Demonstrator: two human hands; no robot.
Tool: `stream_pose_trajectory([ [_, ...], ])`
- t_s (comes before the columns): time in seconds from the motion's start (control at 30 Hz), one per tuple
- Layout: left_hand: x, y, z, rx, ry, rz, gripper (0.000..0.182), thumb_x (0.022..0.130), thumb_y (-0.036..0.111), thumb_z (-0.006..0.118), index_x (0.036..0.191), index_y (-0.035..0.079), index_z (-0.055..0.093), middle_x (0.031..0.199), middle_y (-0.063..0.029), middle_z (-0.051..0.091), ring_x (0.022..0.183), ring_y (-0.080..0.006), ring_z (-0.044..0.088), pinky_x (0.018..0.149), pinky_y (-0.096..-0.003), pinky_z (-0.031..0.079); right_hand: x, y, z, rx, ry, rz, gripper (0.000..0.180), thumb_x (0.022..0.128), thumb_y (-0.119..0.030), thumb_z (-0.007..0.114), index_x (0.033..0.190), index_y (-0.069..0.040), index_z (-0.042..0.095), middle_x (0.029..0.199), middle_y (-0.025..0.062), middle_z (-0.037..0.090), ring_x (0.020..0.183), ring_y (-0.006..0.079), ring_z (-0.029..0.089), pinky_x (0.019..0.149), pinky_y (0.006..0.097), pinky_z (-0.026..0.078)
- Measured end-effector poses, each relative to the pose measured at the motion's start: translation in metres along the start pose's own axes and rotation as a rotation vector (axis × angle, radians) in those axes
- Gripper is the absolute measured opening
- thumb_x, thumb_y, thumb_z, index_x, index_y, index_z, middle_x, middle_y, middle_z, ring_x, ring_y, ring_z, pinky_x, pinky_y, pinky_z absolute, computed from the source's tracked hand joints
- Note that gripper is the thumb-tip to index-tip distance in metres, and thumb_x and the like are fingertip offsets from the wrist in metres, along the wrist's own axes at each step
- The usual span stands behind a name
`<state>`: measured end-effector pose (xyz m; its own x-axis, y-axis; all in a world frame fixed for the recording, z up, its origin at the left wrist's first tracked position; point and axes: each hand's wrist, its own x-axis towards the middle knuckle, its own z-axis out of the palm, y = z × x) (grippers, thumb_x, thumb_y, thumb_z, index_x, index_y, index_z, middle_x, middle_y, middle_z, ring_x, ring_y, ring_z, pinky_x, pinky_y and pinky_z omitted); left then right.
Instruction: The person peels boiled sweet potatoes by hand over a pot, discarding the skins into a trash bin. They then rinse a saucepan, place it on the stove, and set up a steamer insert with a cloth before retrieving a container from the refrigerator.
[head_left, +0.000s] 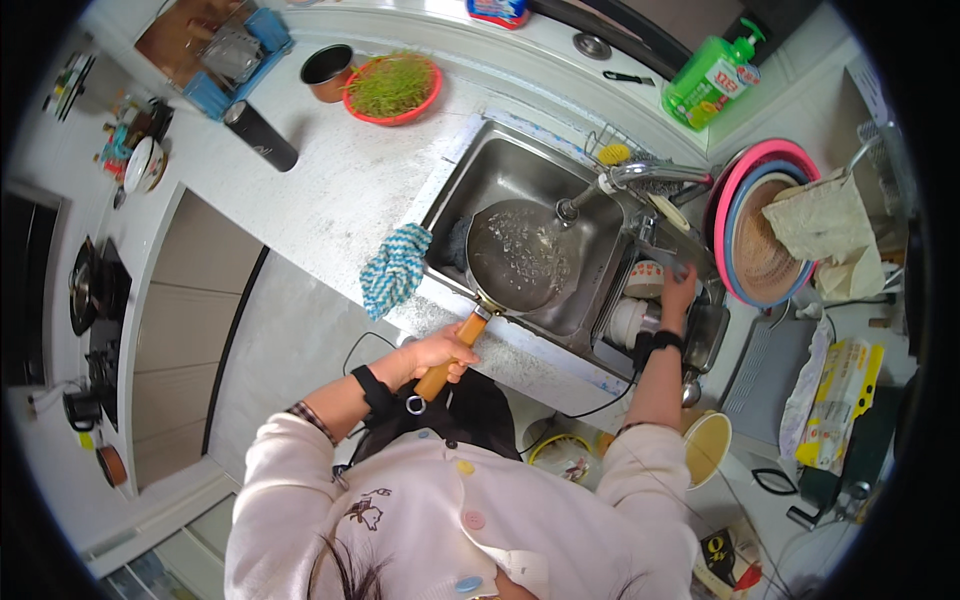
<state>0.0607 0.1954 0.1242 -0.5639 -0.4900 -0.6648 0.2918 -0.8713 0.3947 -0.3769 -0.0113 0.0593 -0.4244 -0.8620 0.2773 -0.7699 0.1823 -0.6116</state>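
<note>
My left hand (442, 354) grips the wooden handle (450, 367) of a frying pan (517, 262). The pan rests in the left basin of a stainless steel sink (517, 161), under the faucet (592, 196), and water ripples inside it. My right hand (679, 289) reaches into the smaller right basin, beside a patterned bowl (644, 279) and stacked white bowls (627, 321) in a wire rack. A greyish item lies at its fingertips, too blurred to name; whether the fingers hold it is unclear.
A blue-and-white striped cloth (396, 268) hangs at the counter edge left of the sink. Beyond it stand a black bottle (260, 136), a pot (328, 73) and a red basket of greens (392, 88). Nested basins (806, 161) and a green soap bottle (709, 81) are at right.
</note>
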Motion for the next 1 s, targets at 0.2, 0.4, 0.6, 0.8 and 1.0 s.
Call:
stream_pose_trajectory([
  [0.2, -0.073, -0.017, -0.019, 0.023, -0.04, 0.046, 0.044, 0.078, -0.004, 0.058, 0.11, 0.015, 0.035, 0.059, -0.0007, 0.04, 0.041, -0.0081, 0.038, 0.038, -0.024, 0.031, -0.075, 0.017, -0.012, 0.28, -0.308, 0.14, 0.026, 0.075, -0.016, 0.068, 0.094, -0.001, 0.058, 0.087, 0.0081, 0.06, 0.07, 0.0189, 0.058, 0.056, 0.0312, 0.048],
  [0.4, -0.173, -0.056, -0.068, -0.074, -0.169, 0.112, 0.034, 0.078, -0.002, 0.059, 0.101, 0.012, 0.038, 0.056, -0.0035, 0.041, 0.041, -0.0102, 0.038, 0.038, -0.0253, 0.03, -0.159, -0.031, -0.024, 0.423, -0.318, 0.176, 0.016, 0.078, -0.009, 0.064, 0.092, -0.003, 0.059, 0.085, 0.0047, 0.06, 0.064, 0.0124, 0.057, 0.047, 0.0268, 0.047],
  [0.6, -0.321, -0.123, -0.138, -0.147, -0.168, 0.279, 0.035, 0.077, -0.003, 0.06, 0.101, 0.011, 0.038, 0.06, -0.0027, 0.041, 0.041, -0.0102, 0.04, 0.036, -0.0251, 0.03, -0.279, -0.163, 0.033, 0.549, -0.557, 0.011, 0.005, 0.081, -0.006, 0.06, 0.086, -0.006, 0.059, 0.068, -0.0004, 0.057, 0.055, 0.0074, 0.051, 0.046, 0.0208, 0.041],
  [0.8, -0.469, -0.21, -0.189, -0.19, 0.03, 0.515, 0.044, 0.077, -0.004, 0.058, 0.111, 0.011, 0.035, 0.062, -0.0014, 0.042, 0.042, -0.0078, 0.041, 0.036, -0.0238, 0.032, -0.453, -0.352, 0.118, 0.306, -1.087, -0.512, 0.005, 0.079, -0.005, 0.057, 0.082, -0.003, 0.061, 0.066, 0.0058, 0.06, 0.056, 0.0136, 0.055, 0.053, 0.026, 0.046],
  [1.0, -0.571, -0.298, -0.21, -0.419, 0.329, 0.775, 0.036, 0.078, -0.003, 0.056, 0.104, 0.01, 0.035, 0.061, -0.0024, 0.041, 0.042, -0.0083, 0.041, 0.038, -0.0242, 0.034, -0.618, -0.515, 0.162, 0.239, -1.477, -0.99, 0.011, 0.075, -0.008, 0.064, 0.085, -0.002, 0.063, 0.071, 0.0098, 0.063, 0.064, 0.0176, 0.06, 0.063, 0.0285, 0.049],
])
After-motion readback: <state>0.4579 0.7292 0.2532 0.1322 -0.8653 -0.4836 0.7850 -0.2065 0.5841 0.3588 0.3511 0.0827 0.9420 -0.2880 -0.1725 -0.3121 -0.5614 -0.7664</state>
